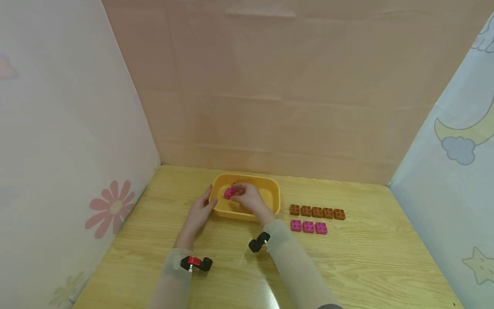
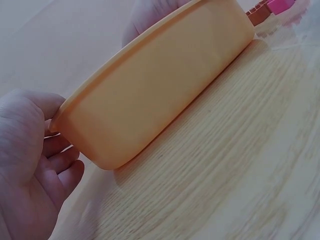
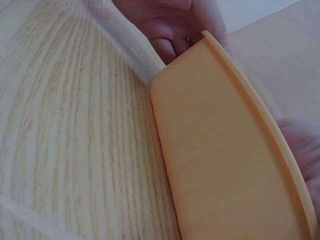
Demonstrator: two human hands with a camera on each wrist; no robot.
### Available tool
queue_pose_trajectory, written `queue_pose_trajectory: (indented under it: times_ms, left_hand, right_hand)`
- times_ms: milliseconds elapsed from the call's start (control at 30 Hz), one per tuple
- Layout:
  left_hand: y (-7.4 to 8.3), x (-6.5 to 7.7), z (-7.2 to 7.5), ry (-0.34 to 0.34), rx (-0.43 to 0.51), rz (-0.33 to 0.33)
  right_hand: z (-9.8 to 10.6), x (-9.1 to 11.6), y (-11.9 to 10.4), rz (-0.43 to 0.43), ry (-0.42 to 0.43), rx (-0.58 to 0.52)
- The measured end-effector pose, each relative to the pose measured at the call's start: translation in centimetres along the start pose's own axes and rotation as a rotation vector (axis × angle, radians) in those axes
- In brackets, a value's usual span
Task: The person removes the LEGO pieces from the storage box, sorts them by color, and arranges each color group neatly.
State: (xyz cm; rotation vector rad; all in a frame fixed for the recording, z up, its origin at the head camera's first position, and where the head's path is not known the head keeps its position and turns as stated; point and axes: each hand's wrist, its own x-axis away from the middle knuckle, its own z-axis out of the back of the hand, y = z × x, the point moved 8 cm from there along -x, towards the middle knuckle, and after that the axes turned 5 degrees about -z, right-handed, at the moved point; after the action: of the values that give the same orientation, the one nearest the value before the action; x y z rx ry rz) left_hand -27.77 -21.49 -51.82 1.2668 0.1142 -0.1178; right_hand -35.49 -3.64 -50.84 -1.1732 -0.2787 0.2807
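A yellow plastic tray [image 1: 266, 212] with rounded corners stands on the wooden table near the back wall. My left hand [image 1: 200, 211] grips its left end, thumb at the rim and fingers along the outer wall; the left wrist view shows this hold on the tray [image 2: 160, 85] closely. Inside the tray, my right hand [image 1: 248, 198] pinches a pink toy building brick [image 1: 228, 193] over the left part of the floor. From the right wrist, the tray wall [image 3: 215, 135] hides the brick and most of that hand.
Right of the tray, several brown bricks [image 1: 317, 212] lie in a row. In front of them are three pink bricks [image 1: 308, 227], also in a row. A beige cloth wall [image 1: 285, 107] closes off the back of the table [image 1: 370, 257], with patterned white panels at both sides.
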Motion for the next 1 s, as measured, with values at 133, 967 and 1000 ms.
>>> queue_pose_trajectory:
  times_ms: [133, 967, 1000]
  left_hand:
    - [0.0, 0.0, -0.1, 0.000, 0.011, -0.003]
    - [0.4, 0.0, 0.0, -0.025, 0.051, 0.008]
    - [0.2, 0.0, 0.0, -0.021, 0.050, -0.005]
  right_hand:
    - [-0.2, 0.1, -0.2, 0.015, -0.013, 0.034]
    - [-1.9, -0.6, -1.8, 0.072, -0.031, 0.339]
    - [-2.0, -0.7, -1.8, 0.077, -0.028, 0.350]
